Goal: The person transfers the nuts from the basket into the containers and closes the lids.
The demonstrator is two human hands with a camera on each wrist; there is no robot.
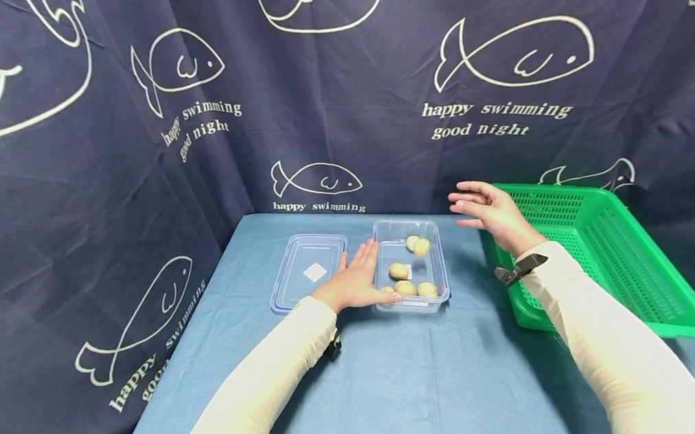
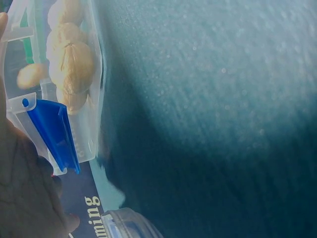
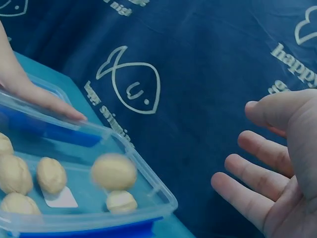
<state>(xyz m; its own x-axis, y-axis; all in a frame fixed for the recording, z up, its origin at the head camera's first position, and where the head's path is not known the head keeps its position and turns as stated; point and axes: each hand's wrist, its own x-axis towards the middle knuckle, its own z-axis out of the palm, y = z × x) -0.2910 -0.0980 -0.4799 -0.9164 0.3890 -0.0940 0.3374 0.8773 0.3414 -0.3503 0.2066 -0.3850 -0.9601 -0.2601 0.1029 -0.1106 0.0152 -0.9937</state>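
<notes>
A clear plastic box (image 1: 442, 270) with blue side clips (image 2: 52, 129) holds several tan walnuts (image 3: 15, 174). My left hand (image 1: 351, 279) rests against the box's left side, fingers straight and thumb stretched along its front rim. In the right wrist view, one walnut (image 3: 114, 171) at the box's far end is blurred, over or beside another walnut (image 3: 121, 202). My right hand (image 1: 493, 212) hovers right of the box, above the near-left rim of a green basket. Its fingers (image 3: 257, 183) are spread loosely with nothing between them.
A clear lid (image 1: 301, 282) with a blue edge lies flat left of the box. The green plastic basket (image 1: 683, 281) stands on the right of the blue-covered table (image 1: 382, 392). A dark curtain (image 1: 362, 122) with fish drawings hangs behind and at left.
</notes>
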